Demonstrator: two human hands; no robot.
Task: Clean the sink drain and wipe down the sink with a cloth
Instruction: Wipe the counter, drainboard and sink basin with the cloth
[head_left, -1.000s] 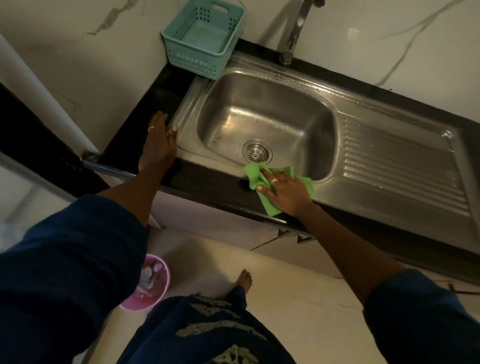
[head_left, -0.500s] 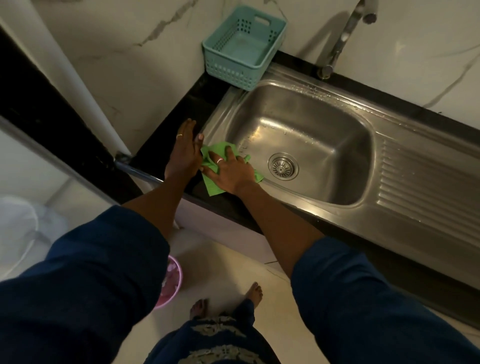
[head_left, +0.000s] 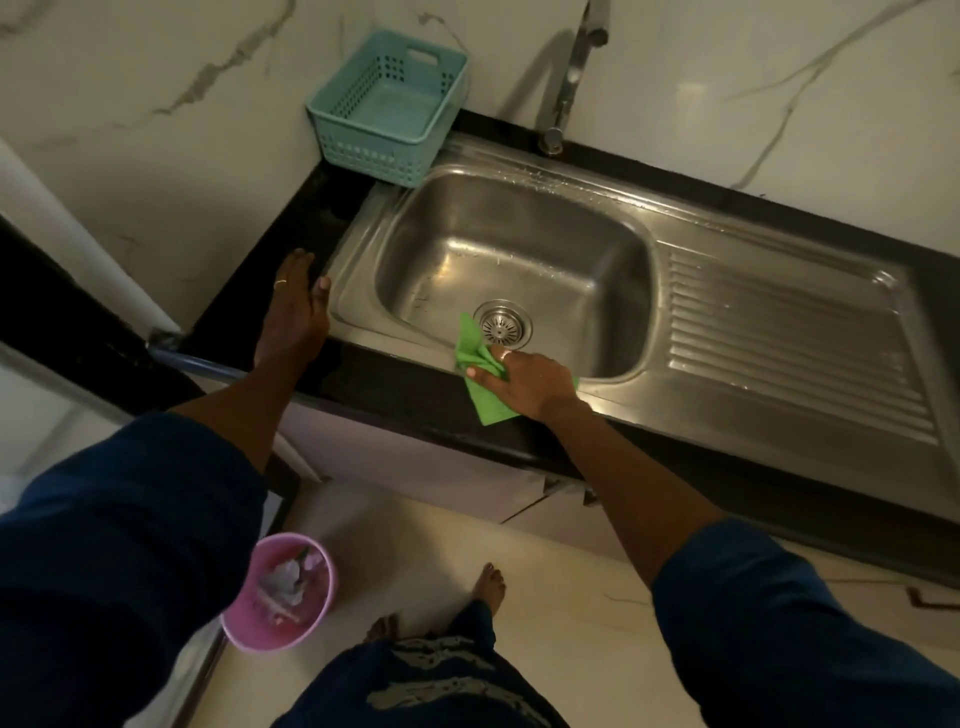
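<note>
**Cloth on the front rim of the steel sink**

Fingers of the right hand (head_left: 524, 382) are bunching up the green cloth (head_left: 480, 387), gripping it and pressing it onto the near rim of the stainless steel sink (head_left: 613, 400), where metal is meeting the black stone counter (head_left: 395, 384). One crumpled corner of the waffle-textured cloth is poking over the edge toward the round, perforated drain strainer (head_left: 502, 323), just beside it. The rounded rectangular basin is glinting with water droplets, and its ribbed draining board (head_left: 789, 343) is running off to the right. Over on the left, the left hand (head_left: 296, 312) is lying flat and relaxed on the counter, fingers extended, gripping nothing, thumb touching the sink's edge. A teal slotted plastic basket (head_left: 387, 106) is sitting at the back corner beside the chrome faucet (head_left: 569, 78). Down on the floor, a pink bin (head_left: 280, 592) is holding scraps.
</note>
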